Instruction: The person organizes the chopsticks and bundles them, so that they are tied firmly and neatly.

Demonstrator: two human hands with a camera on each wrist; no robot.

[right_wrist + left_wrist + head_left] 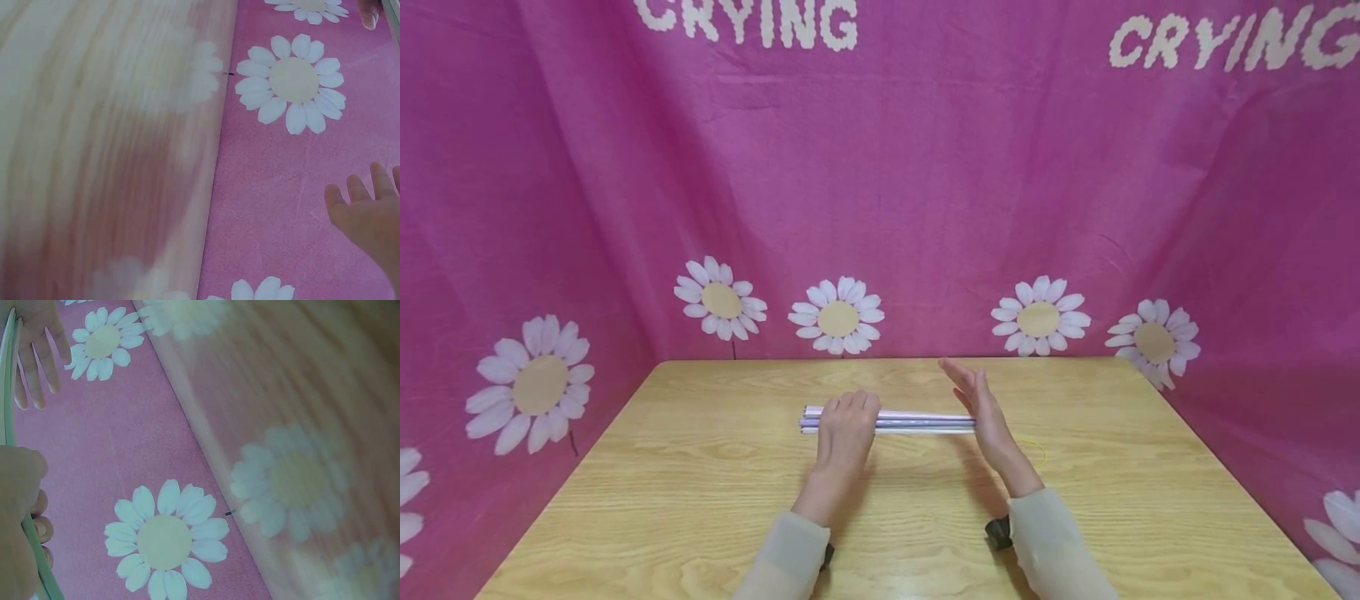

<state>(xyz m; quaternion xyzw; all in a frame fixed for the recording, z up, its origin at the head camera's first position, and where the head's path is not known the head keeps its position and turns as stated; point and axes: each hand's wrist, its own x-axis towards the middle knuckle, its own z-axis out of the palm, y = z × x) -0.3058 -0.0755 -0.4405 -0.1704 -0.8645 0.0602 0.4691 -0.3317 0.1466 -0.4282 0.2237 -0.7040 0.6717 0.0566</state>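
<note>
A bundle of thin pale lilac and white sticks (pixel 917 421) lies crosswise on the wooden table (pixel 700 500), near its far middle. My left hand (pixel 847 417) lies palm down over the bundle's left part. In the left wrist view its fingers (pixel 39 528) curl round the sticks (pixel 7 394). My right hand (pixel 973 392) stands on its edge with straight fingers, its palm at the bundle's right end. The right wrist view shows that hand (pixel 365 206) spread and holding nothing.
Pink cloth with white daisies (pixel 837 317) and the word CRYING hangs behind and at both sides of the table. A thin yellowish loop (pixel 1036 450) lies on the wood just right of my right hand. Bare wood reaches to the near edge.
</note>
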